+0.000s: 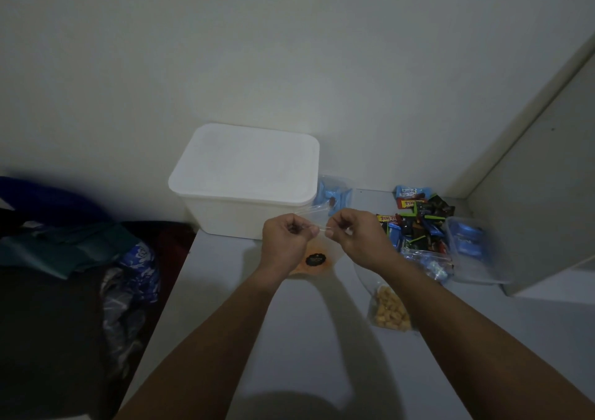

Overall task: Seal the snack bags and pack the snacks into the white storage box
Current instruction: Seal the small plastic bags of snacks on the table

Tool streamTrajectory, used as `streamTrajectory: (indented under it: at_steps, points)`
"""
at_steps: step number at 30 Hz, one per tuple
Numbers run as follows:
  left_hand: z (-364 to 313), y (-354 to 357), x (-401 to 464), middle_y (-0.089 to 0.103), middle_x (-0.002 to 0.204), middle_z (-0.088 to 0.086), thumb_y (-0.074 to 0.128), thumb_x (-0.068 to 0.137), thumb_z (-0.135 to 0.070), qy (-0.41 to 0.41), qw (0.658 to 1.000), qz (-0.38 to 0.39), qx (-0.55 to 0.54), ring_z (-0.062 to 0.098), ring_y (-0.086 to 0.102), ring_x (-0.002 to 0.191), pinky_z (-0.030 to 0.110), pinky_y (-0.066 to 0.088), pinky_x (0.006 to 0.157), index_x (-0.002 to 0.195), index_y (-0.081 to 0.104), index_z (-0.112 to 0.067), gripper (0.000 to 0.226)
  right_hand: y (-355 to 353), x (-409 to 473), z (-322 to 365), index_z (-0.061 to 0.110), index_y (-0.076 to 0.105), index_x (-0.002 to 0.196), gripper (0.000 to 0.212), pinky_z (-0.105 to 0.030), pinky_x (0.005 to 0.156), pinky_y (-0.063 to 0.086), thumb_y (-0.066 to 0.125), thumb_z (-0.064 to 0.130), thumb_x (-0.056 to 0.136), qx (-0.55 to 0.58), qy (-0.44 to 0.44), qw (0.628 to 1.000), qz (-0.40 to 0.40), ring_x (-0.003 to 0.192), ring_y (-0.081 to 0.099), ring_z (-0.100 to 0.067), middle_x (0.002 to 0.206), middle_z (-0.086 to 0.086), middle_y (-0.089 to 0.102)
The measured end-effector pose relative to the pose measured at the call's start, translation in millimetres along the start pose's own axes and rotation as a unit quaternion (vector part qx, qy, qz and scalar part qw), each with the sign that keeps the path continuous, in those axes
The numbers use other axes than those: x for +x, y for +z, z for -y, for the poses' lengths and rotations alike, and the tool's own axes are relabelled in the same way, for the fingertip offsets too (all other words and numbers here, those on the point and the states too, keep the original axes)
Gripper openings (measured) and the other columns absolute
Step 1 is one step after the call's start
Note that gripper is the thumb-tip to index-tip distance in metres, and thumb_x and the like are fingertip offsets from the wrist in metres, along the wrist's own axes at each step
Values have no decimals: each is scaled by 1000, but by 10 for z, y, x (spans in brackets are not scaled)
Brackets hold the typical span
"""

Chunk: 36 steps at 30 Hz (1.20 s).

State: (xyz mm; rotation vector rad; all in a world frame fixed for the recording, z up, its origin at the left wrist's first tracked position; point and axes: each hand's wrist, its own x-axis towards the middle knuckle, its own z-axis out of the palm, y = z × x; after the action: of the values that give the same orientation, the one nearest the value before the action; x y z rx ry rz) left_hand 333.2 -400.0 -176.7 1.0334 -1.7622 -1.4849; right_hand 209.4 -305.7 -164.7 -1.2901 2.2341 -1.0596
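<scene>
A clear zip bag with orange snacks and a black label (314, 258) hangs above the table, just in front of the white storage box (244, 178), whose lid is on. My left hand (286, 236) and my right hand (354, 231) each pinch the bag's top strip, thumbs almost meeting at its middle. A second clear bag of yellow puffed snacks (391, 310) lies on the table under my right forearm. A bag of blue wrapped sweets (335, 194) leans beside the box's right side.
A pile of loose wrapped candies (415, 220) and a clear tub with blue packets (470, 245) sit at the right, by a white cabinet panel (547, 194). Clothes and fabric (96, 252) lie off the table's left edge. The wall is close behind the box.
</scene>
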Motion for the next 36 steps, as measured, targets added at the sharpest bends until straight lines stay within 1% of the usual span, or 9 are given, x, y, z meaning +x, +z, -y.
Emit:
streamTrajectory:
  at_steps: [4, 9, 12, 16, 19, 24, 29, 33, 36]
  points:
    - [-19, -6, 4, 68, 76, 5, 74, 76, -3, 1, 1000, 22, -18, 12, 63, 72, 22, 52, 73, 78, 69, -1, 5, 30, 6, -8, 23, 60, 73, 18, -29, 66, 44, 67, 10, 83, -12, 6, 1000, -22, 70, 55, -15, 71, 5, 60]
    - [-34, -34, -4, 70, 80, 2, 74, 75, -3, 19, 998, 60, -6, 14, 64, 82, 33, 55, 80, 79, 71, -9, 7, 25, 5, 14, 21, 62, 74, 15, -24, 65, 43, 68, 11, 83, -3, 10, 1000, -22, 72, 57, -13, 72, 6, 62]
    - [-77, -38, -1, 69, 76, 1, 73, 75, 0, 24, 999, 40, 0, 10, 62, 77, 23, 52, 75, 76, 72, -9, 9, 4, -2, 42, 18, 65, 76, 10, -14, 66, 41, 71, 12, 81, 39, 13, 999, -34, 71, 56, -6, 72, 9, 62]
    - [-108, -4, -7, 66, 72, -2, 70, 77, 0, 20, 999, 26, 14, -1, 58, 67, 18, 49, 70, 73, 70, -11, 12, 16, 2, 37, 18, 65, 76, 10, -22, 67, 44, 70, 12, 82, 31, 6, 999, -33, 72, 58, -12, 72, 6, 63]
    - [-110, 22, -10, 66, 75, 0, 67, 80, 0, 20, 999, 37, 24, 3, 58, 70, 19, 49, 71, 77, 69, -8, 8, 41, 0, 31, 19, 63, 74, 13, -32, 69, 47, 67, 11, 83, 3, 10, 999, -40, 73, 60, -21, 73, -2, 65]
    - [-106, 12, -3, 68, 79, 6, 69, 79, -4, 30, 997, 67, 33, 13, 63, 76, 31, 54, 75, 79, 69, -6, 2, 4, -17, 45, 16, 66, 77, 7, -22, 66, 43, 70, 13, 82, 6, -2, 999, -52, 71, 56, -10, 74, 4, 64]
    - [-76, 8, 8, 67, 77, 0, 67, 79, -2, 26, 998, 22, 52, 8, 60, 76, 23, 48, 74, 75, 68, -11, 9, -64, -9, 10, 19, 65, 77, 8, -22, 65, 40, 70, 15, 82, -6, 4, 1000, -30, 72, 55, -10, 75, 5, 63]
    - [-104, -11, -4, 68, 78, 2, 72, 77, -5, 18, 998, 50, 31, 6, 60, 73, 16, 49, 70, 77, 69, -9, 4, -76, -8, -2, 13, 68, 79, 5, -24, 65, 41, 68, 14, 84, -34, 20, 998, -44, 71, 54, -12, 74, 2, 63]
    - [-129, -10, 6, 70, 77, 6, 77, 74, -9, 20, 998, 44, 37, 7, 61, 70, 11, 48, 65, 76, 72, -7, 6, -89, -6, 30, 15, 70, 80, 3, -18, 60, 39, 71, 16, 82, -12, 14, 999, -33, 69, 53, -8, 74, 4, 64]
